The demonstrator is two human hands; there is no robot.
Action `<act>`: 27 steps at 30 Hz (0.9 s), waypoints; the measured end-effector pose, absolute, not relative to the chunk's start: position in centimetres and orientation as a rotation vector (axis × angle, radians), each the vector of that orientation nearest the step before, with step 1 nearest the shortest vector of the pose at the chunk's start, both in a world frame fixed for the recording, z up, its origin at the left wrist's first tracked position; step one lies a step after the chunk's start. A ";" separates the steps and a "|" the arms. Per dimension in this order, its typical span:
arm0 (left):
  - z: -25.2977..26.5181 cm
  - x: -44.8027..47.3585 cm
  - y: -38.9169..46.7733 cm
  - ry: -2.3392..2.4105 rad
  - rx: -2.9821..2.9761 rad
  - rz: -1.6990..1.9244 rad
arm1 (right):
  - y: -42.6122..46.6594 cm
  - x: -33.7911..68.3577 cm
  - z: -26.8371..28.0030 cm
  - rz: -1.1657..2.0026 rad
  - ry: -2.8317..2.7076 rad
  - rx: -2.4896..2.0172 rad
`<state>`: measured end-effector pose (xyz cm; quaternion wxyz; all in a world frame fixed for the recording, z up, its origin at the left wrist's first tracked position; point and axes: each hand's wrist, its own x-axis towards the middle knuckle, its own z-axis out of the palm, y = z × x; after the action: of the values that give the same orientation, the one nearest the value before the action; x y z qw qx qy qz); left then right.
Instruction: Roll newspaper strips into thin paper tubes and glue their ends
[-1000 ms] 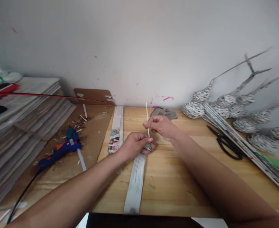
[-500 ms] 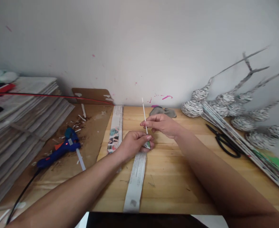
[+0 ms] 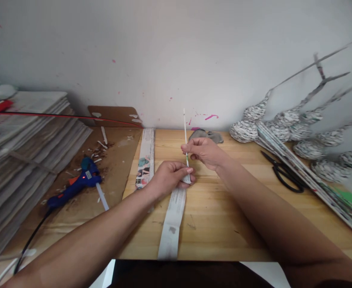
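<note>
My left hand [image 3: 176, 176] is closed on a newspaper strip [image 3: 173, 224] at the point where its flat part turns into a thin rolled tube. The flat tail runs down over the table toward me. Above that hand the white paper tube [image 3: 185, 128] stands nearly upright, leaning very slightly left. My right hand [image 3: 203, 152] pinches the tube between thumb and fingers, just above the left hand. Whether a thin rod lies inside the tube I cannot tell. Beyond the right hand lies a grey cloth [image 3: 209, 137] by the wall.
A stack of flat newspaper strips [image 3: 147, 152] lies left of my hands. Further left are a blue glue gun [image 3: 77, 186] on cardboard [image 3: 116, 176] and piled newspapers [image 3: 38, 140]. At right lie black scissors [image 3: 287, 174], a bundle of paper tubes [image 3: 299, 164] and several woven paper gourds [image 3: 245, 131].
The rolled tube reaches higher and stands more upright, with a green mark now showing above my left hand. The flat tail has shifted up slightly. The camera view has tilted a little.
</note>
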<state>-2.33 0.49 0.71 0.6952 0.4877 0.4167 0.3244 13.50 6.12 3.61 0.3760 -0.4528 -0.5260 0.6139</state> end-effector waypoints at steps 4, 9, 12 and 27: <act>0.7 -2.3 0.4 0.943 1.069 0.745 | 6.1 13.7 3.8 1.614 -1.387 -1.135; 0.7 -2.5 0.7 0.936 1.047 0.750 | 5.9 14.1 4.3 1.706 -1.578 -1.088; 1.0 -2.5 0.6 0.937 1.063 0.724 | 5.9 14.0 4.2 1.725 -1.578 -1.068; 1.2 -3.1 1.6 0.969 1.002 0.965 | 6.1 13.8 3.6 1.706 -1.507 -1.102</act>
<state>-3.11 1.61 1.22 0.6616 0.4431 0.4287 0.4268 13.80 6.09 3.56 0.3016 -0.4154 -0.5683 0.6430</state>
